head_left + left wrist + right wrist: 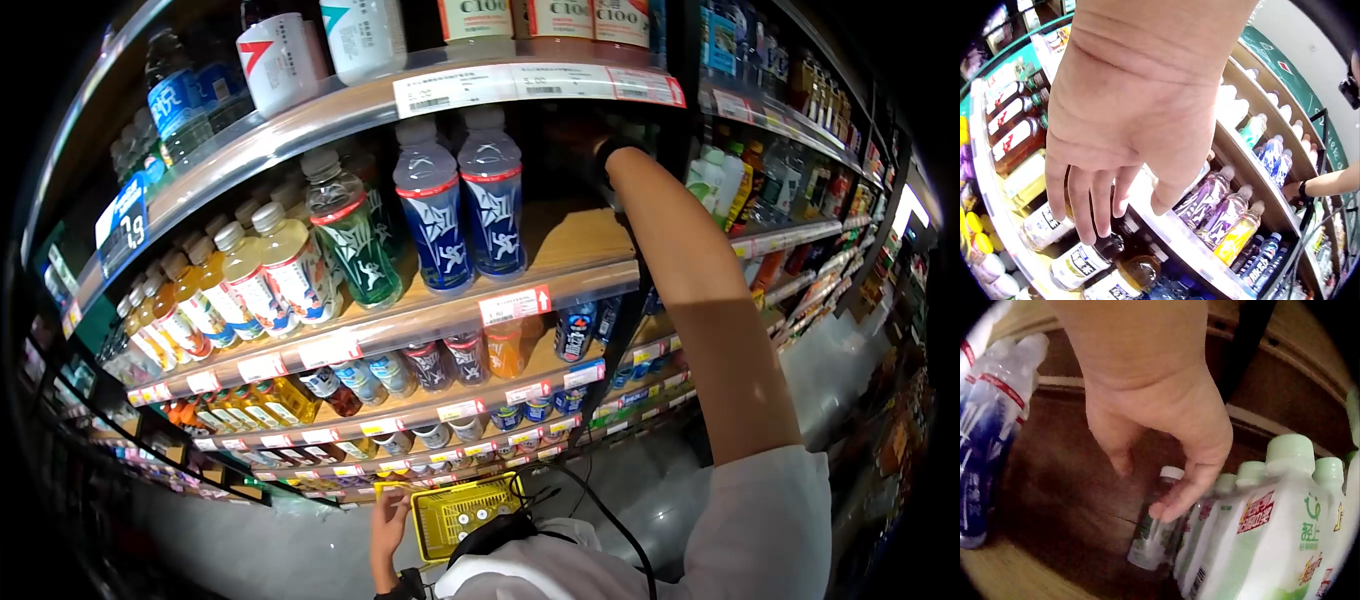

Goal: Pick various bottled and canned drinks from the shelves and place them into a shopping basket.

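Observation:
My left hand [1129, 119] hangs with loose, slightly spread fingers in front of shelved bottles, holding nothing; in the head view the left hand [389, 525] is low, beside a yellow basket [425, 525]. The right forearm [700, 260] reaches into the middle shelf, where shadow mostly hides the hand. In the right wrist view my right hand [1160, 419] has its thumb and fingers apart. One fingertip lies over a small clear bottle [1147, 540] with a white cap; contact cannot be told. White bottles with pale green caps [1272, 531] stand just right of it.
Blue-labelled bottles [492, 205] and a green one [355, 245] stand left of the reaching arm. A shelf edge with price tags [540, 90] runs above. A dark upright [1250, 347] is behind the hand. Cables [610, 510] hang by the body.

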Available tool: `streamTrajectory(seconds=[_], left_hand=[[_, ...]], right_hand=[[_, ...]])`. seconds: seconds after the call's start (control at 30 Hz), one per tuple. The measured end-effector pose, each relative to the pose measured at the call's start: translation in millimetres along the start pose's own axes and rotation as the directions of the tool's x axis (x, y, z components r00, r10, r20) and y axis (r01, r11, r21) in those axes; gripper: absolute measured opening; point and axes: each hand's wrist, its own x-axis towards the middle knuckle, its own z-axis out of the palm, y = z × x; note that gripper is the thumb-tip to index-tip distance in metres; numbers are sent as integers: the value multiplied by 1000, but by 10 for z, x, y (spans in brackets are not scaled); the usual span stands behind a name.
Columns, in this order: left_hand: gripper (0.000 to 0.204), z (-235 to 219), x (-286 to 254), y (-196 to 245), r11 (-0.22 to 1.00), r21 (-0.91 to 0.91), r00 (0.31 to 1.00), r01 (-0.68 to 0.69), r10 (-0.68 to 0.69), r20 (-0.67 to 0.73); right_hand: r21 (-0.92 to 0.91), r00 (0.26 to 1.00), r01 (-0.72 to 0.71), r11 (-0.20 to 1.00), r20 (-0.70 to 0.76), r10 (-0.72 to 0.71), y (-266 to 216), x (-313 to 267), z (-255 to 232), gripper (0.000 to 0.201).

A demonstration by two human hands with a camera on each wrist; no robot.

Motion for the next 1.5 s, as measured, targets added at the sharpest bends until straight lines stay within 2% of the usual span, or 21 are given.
streamTrajectory(seconds=[0.03, 0.07, 0.1, 0.13, 0.17, 0.23, 0.27, 0.33, 0.43, 0.57, 0.7, 0.73, 0.8, 0.83, 0.9, 0.93, 1.0, 1.07, 1.2, 1.27, 1.5], left_hand=[[25, -73, -96, -26, 1000, -2, 998, 25, -25, -55], [30, -141, -192, -56, 999, -4, 993, 49, -49, -108], [30, -201, -292, -86, 999, -8, 991, 47, -47, -121], [29, -264, -390, -127, 997, -13, 985, 72, -73, -158], [28, -304, -484, -174, 995, -17, 976, 98, -99, -192], [28, -370, -651, -278, 992, -58, 967, 109, -119, -224], [28, -412, -721, -356, 988, -100, 959, 121, -142, -245], [24, -497, -783, -612, 992, -62, 959, 109, -121, -258], [24, -630, -781, -798, 995, 33, 974, 96, -87, -208], [23, -671, -635, -885, 991, 18, 980, 133, -129, -153], [25, -471, -438, -425, 979, 78, 979, 190, -183, -95], [25, -415, -380, -385, 987, 45, 986, 152, -149, -69], [25, -373, -282, -382, 993, 21, 993, 114, -113, -29], [25, -361, -211, -406, 995, 30, 995, 98, -99, 12], [26, -356, -109, -368, 996, 59, 992, 66, -72, 100], [26, -344, -80, -327, 996, 66, 992, 67, -74, 106], [26, -305, -17, -273, 995, 77, 987, 66, -76, 142], [26, -305, 46, -299, 992, 112, 984, 49, -67, 164], [26, -296, 41, -257, 985, 161, 977, 61, -92, 192], [26, -309, 8, -230, 981, 179, 974, 67, -103, 200], [30, -197, 57, -40, 985, 164, 967, 49, -88, 239]], right_hand=[[130, 993, 36, 991, -116, -21, 488, 296, 260, 56], [181, 978, 195, 964, -115, -176, 527, 318, 222, 95], [-233, 971, 211, 949, -59, -231, 617, 342, 215, 91], [-607, 966, 209, 767, 6, -258, 616, 341, 221, 87], [-603, 964, 216, 768, 6, -266, 611, 355, 229, 87], [-401, 986, 138, 906, -28, -163, 536, 293, 168, 69], [-399, 986, 136, 907, -34, -163, 531, 288, 216, 69], [-604, 956, 138, 785, -126, -265, 645, 354, 341, 69], [-573, 982, 97, 814, -80, -173, 531, 286, 324, 70], [-502, 997, 71, 862, 27, -66, 356, 145, 132, 71], [-354, 998, 51, 934, 41, -39, 153, -89, -21, 71], [-359, 999, 38, 932, 35, -27, 80, -134, -48, 71], [-229, 993, 78, 970, 102, -56, -64, -206, -69, 76], [-232, 995, 65, 970, 92, -44, -9, -159, -17, 76], [-324, 973, 226, 919, 34, -227, 183, 52, 153, 79], [-324, 975, 217, 921, 31, -219, 170, 88, 213, 79], [-442, 957, 249, 862, -27, -290, 100, 153, 313, 64], [-452, 972, 196, 870, -28, -234, 45, 152, 334, 62], [-457, 962, 209, 865, -62, -266, -40, 163, 387, 64], [-417, 989, 148, 896, 85, -124, -226, 136, 345, 77], [-341, 981, 181, 923, -8, -195, -516, -114, 260, 72]])
